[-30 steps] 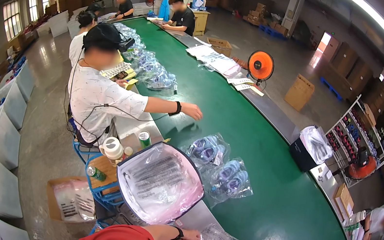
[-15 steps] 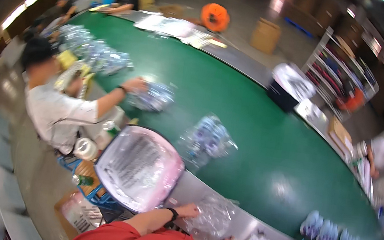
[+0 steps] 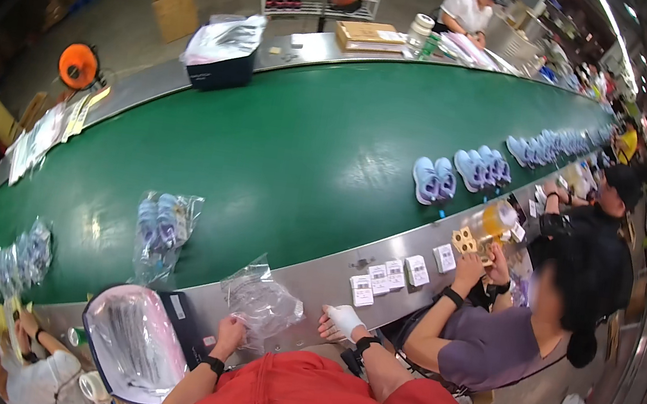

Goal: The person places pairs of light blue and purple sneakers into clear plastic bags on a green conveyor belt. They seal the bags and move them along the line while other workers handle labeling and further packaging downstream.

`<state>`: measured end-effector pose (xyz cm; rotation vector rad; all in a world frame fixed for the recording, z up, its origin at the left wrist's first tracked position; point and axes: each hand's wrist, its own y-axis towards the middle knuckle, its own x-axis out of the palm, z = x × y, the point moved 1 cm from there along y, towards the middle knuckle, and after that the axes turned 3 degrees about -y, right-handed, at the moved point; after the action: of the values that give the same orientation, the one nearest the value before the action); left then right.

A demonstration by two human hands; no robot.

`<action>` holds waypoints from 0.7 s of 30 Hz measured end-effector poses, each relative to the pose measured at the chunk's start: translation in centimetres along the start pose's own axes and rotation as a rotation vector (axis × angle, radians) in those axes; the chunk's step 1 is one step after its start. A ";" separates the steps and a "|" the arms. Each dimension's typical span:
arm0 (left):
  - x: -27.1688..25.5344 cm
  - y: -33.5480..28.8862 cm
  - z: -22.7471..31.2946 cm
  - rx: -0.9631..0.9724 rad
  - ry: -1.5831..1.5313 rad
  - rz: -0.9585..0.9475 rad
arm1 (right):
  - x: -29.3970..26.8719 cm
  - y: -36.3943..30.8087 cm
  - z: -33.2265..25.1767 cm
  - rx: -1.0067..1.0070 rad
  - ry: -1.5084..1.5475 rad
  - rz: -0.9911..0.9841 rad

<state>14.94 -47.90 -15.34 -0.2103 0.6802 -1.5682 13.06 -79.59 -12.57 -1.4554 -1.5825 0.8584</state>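
My left hand (image 3: pixel 232 331) is closed on the near edge of a clear plastic bag (image 3: pixel 263 306), which lies crumpled on the metal edge of the line. To the right of the bag is my right hand (image 3: pixel 342 322), with a white covering over its back and palm. Its bare fingers are apart, reach toward the bag and hold nothing. Beyond the bag, on the green belt (image 3: pixel 262 169), lies a pair of light blue shoes (image 3: pixel 161 225) in clear plastic. A bin (image 3: pixel 101 328) of clear bags stands left of my left hand.
Several small white labelled stacks (image 3: pixel 379 279) lie along the metal edge. A co-worker (image 3: pixel 497 350) at right handles tan cut-out pieces (image 3: pixel 464 242). Unbagged blue shoes (image 3: pixel 434 180) line the belt at right; bagged ones (image 3: pixel 9 264) lie at far left. Opposite stands a dark bin (image 3: pixel 223 64).
My view has swung to the right, bringing the shoe row and the right-hand co-worker fully into sight. My left hand stays on the bag. My right hand shows more clearly.
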 end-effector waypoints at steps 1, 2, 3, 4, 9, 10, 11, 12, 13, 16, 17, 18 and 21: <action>-0.1 0.0 1.0 0.011 -0.025 0.016 | 0.0 -0.1 -0.5 -0.017 -0.054 -0.011; -0.3 0.2 2.4 0.018 -0.051 0.035 | 0.0 -0.2 -1.1 -0.030 -0.112 -0.024; -0.4 0.5 3.8 0.024 -0.078 0.055 | -0.1 -0.2 -1.5 -0.043 -0.171 -0.038; -0.4 0.1 7.2 0.060 -0.063 0.046 | -0.6 0.5 -1.4 -0.109 -0.183 -0.001; 0.3 0.2 16.0 0.320 -0.044 0.106 | 0.8 -3.4 -8.6 -0.590 -0.234 0.112; 0.6 -0.1 17.1 0.332 -0.031 0.087 | 1.5 -4.8 -10.3 -0.658 -0.201 0.034; 0.8 -0.5 17.9 0.346 -0.017 0.073 | 2.3 -6.0 -11.5 -0.728 -0.170 -0.049; 1.8 -0.8 18.6 0.327 -0.070 0.020 | 2.8 -7.0 -12.2 -0.769 -0.192 -0.104; 2.9 -1.5 19.4 0.314 -0.111 -0.015 | 3.4 -7.6 -13.0 -0.819 -0.211 -0.179; 5.0 -3.6 21.6 0.290 -0.230 -0.104 | 5.0 -7.9 -14.3 -1.085 -0.668 -0.111; 5.5 -4.3 22.2 0.285 -0.273 -0.131 | 5.8 -7.0 -13.7 -1.164 -0.776 -0.050; 5.8 -5.1 22.5 0.260 -0.284 -0.141 | 6.3 -6.3 -12.8 -1.180 -0.945 0.068; 7.2 -8.2 24.8 0.246 0.064 -0.323 | 6.5 -0.3 -9.2 -1.068 -0.893 0.117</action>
<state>19.91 -62.30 7.09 -0.0886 0.5126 -1.9594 21.08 -73.53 -7.50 -2.0075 -2.9422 0.7943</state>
